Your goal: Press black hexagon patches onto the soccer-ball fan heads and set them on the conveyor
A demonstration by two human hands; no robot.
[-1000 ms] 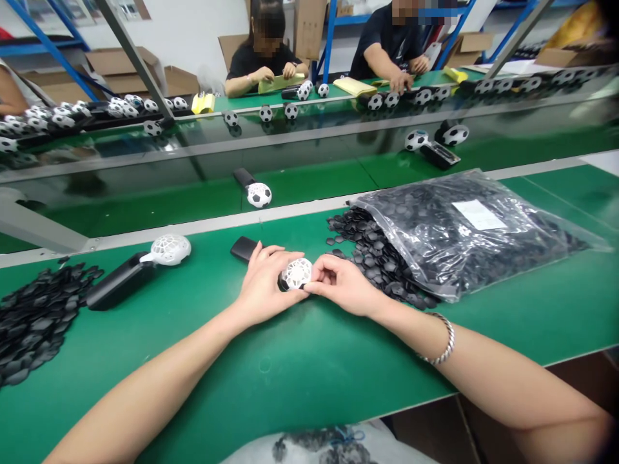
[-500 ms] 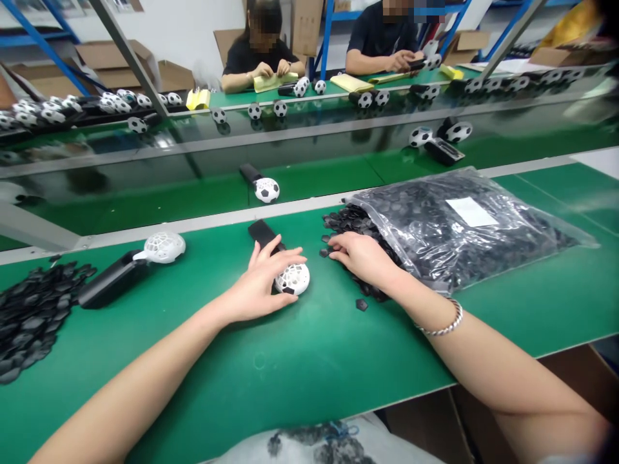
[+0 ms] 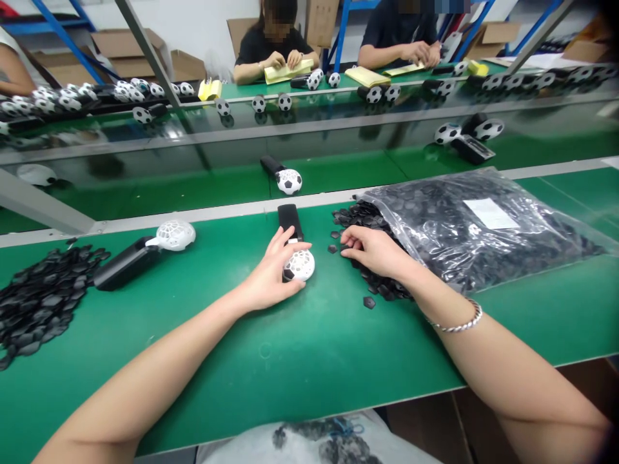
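- Your left hand (image 3: 268, 280) lies on the worktop (image 3: 290, 367), its fingers wrapped round the white lattice head of the handheld fan (image 3: 300, 264). The fan's black handle points away from you.
- Your right hand (image 3: 374, 250) sits among the loose black pieces (image 3: 358, 216) spilled from the plastic bag (image 3: 483, 225). Its fingers are bent down, and I cannot tell whether they grip one.
- Step judged: picking a piece for the lattice head.
- The next move calls for a single piece, cleanly pinched, with the head held steady.

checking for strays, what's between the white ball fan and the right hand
Head view: a couple of loose black pieces on bare green mat, between the white ball fan and the right hand.
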